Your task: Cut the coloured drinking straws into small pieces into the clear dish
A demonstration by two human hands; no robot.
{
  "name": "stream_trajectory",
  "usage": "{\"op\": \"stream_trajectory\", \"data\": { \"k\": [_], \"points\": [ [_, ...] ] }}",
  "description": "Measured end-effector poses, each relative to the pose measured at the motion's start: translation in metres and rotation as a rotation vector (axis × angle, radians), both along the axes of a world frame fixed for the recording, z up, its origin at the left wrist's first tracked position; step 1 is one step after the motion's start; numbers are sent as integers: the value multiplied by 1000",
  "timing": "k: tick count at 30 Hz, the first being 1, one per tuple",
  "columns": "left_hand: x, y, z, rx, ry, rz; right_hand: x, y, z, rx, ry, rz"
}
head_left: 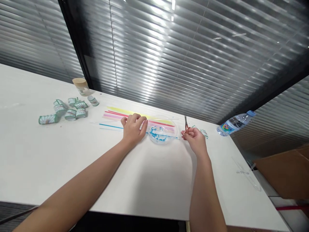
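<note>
My left hand (134, 129) rests with bent fingers over a row of drinking straws, its thumb near the left rim of a clear plastic bowl (175, 130). What its fingers grip, if anything, is hidden. Small blue cut pieces (158, 133) lie in the bowl. A blue straw (109, 125) runs beneath the hand, while red (116, 113) and yellow straws (120, 110) lie behind it. Right of the bowl, my right hand (196, 139) is closed on the orange handles of a pair of scissors (186, 124), whose dark blades point away from me.
Several green-and-white paper rolls (70, 114) sit at the left, near a lidded cup (81, 86). A water bottle (235, 124) lies tilted at the right back edge. Clear plastic loops (248, 175) lie at the table's right side. Blinds (149, 58) stand behind the white table (108, 190).
</note>
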State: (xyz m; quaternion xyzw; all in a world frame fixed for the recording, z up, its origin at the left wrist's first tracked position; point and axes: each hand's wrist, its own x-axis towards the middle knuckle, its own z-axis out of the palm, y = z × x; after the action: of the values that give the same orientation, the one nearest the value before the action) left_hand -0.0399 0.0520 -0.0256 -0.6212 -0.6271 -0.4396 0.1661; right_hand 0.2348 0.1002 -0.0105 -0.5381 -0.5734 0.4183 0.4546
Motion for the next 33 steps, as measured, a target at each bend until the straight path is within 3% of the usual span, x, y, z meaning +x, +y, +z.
{"op": "stream_trajectory", "data": {
  "k": [3,6,10,17,24,29,33],
  "points": [
    [0,0,0,-13,-1,2,5,2,-2,42,32,-87],
    [0,-1,1,-24,-3,5,3,1,2,84,104,-88],
    [0,-3,2,-33,-12,-11,-11,-5,11,142,193,-78],
    [-3,-3,3,-39,-49,-11,-33,-10,20,222,323,-184],
    [-5,-1,-1,-32,-40,-15,-48,-16,33,576,437,-405],
    [-6,1,-2,-30,-53,-20,-63,-9,63,716,359,-394],
    [-7,0,-1,-35,-62,-23,-67,1,102,573,266,-180]
  ]
}}
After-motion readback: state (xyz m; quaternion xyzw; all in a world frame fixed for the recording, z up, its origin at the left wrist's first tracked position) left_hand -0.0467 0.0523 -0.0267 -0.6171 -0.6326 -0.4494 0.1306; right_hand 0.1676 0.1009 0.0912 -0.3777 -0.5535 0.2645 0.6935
